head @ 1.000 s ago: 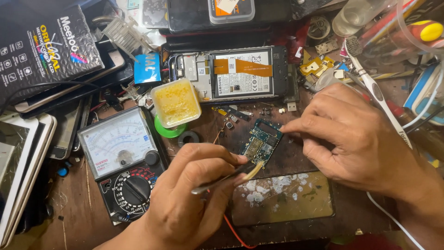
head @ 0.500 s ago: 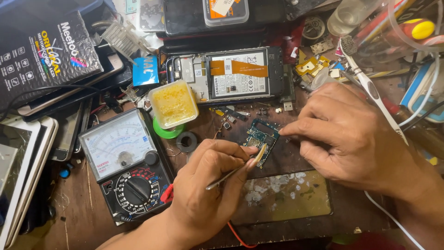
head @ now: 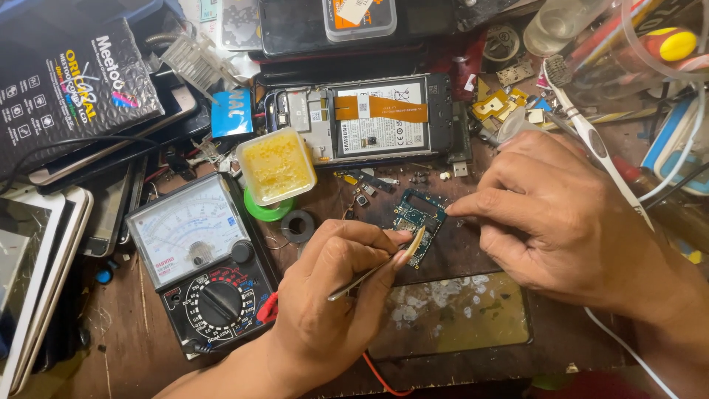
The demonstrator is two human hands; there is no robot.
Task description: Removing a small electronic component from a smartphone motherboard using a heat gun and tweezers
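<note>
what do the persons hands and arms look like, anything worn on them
Both are bare: the left hand and the right hand show no gloves, rings or watch, and both forearms are uncovered as far as the frame shows, with no sleeve in view. Fingernails are short.

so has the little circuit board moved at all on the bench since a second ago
No. The small circuit board sits in the same spot below the opened phone and right of the analog multimeter; only the camera view shifted slightly.
</note>
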